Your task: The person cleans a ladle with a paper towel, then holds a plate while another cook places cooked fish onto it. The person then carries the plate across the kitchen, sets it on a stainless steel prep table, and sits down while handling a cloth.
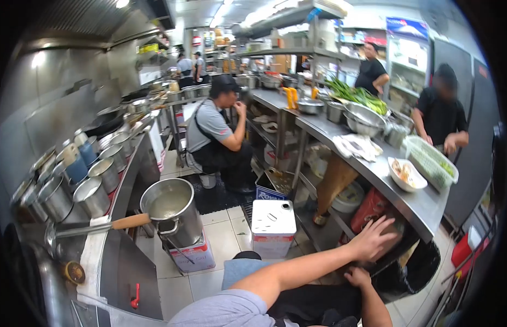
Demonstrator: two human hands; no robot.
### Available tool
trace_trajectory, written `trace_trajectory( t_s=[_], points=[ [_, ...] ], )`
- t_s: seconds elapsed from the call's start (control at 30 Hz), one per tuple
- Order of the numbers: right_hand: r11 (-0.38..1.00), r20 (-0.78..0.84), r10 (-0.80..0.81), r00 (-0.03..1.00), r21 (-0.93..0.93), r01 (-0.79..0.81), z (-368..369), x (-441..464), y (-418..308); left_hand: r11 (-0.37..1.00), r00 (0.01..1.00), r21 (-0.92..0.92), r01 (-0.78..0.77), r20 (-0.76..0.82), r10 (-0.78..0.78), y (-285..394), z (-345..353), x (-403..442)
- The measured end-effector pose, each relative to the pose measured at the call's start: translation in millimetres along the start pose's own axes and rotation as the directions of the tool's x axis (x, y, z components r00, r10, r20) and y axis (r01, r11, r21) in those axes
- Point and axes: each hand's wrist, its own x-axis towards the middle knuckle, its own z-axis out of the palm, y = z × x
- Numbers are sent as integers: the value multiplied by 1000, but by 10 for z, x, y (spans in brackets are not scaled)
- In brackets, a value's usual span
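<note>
My left hand (373, 238) reaches out at lower right, fingers spread. It is in front of the shelf under the steel counter, beside a dark, blurred shape that I cannot make out. Below it, my right hand (358, 276) is close to my lap with its fingers curled in; what they hold, if anything, is hidden. Black cloth (313, 305) covers my lap. Just right of my hands stands a bin lined with a black bag (414, 272). A red package (369, 210) sits on the lower shelf behind my left hand.
A large steel pot (169, 204) of liquid stands on a tin (194, 253), near a white square can (272, 226). One person (221, 131) crouches ahead. Another (441, 114) works by a green basket (430, 161) on the steel counter (392, 180). Steel pots (92, 196) line the left.
</note>
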Motion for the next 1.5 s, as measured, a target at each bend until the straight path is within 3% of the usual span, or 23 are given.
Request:
trace_trajectory(
  t_s=[0.07,0.17,0.2,0.27,0.3,0.4,0.43,0.5,0.6,0.73,0.93,1.07,1.13,1.17,1.23,1.27,1.37,1.5],
  points=[
    [1000,32,7,999,-7,-6,80,95,71,996,997,49,80,-11,-79,-136,-254,-431],
    [999,93,-25,995,-37,28,136,180,111,942,935,126,310,139,-326,-436,-630,-1132],
    [998,120,-42,992,-39,47,206,262,193,908,881,143,394,224,-418,-520,-761,-1363],
    [998,223,-54,973,-19,59,306,417,315,734,622,185,654,421,-660,-598,-1062,-1773],
    [998,295,-64,953,0,66,449,584,519,679,546,240,694,440,-713,-621,-1138,-2012],
    [976,461,-48,886,-169,140,508,734,577,576,344,385,721,522,-780,-767,-1131,-2729],
    [968,472,-33,881,-205,146,485,780,522,569,353,354,742,514,-782,-749,-1134,-2923],
    [958,551,73,831,-270,95,493,762,453,667,313,519,534,612,-726,-693,-1071,-3242],
    [953,584,59,810,-276,129,333,623,132,545,309,366,754,534,-787,-510,-1339,-3154],
    [952,560,73,825,-286,109,305,562,49,543,306,320,776,561,-769,-667,-1286,-3335],
    [940,533,89,842,-325,106,328,530,100,620,391,247,745,592,-705,-804,-1293,-3371],
    [925,489,164,857,-378,39,149,359,-285,576,420,173,799,524,-741,-865,-1292,-3396],
    [925,461,187,868,-380,3,137,334,-320,546,534,-75,835,348,-770,-925,-1250,-3423],
    [916,443,210,871,-401,-16,138,319,-346,562,541,-53,825,360,-760,-947,-1247,-3430],
    [920,414,214,885,-391,-40,85,257,-432,572,602,-227,789,95,-793,-992,-1333,-3368],
    [913,397,225,890,-405,-50,57,226,-477,590,617,-205,781,110,-779,-1027,-1411,-3324],
    [913,365,240,899,-399,-81,-41,158,-599,543,609,-501,674,-39,-792,-941,-1711,-3079],
    [926,281,187,941,-371,-73,40,145,-502,507,620,-651,564,-71,-781,-796,-2024,-2772]
  ],
)
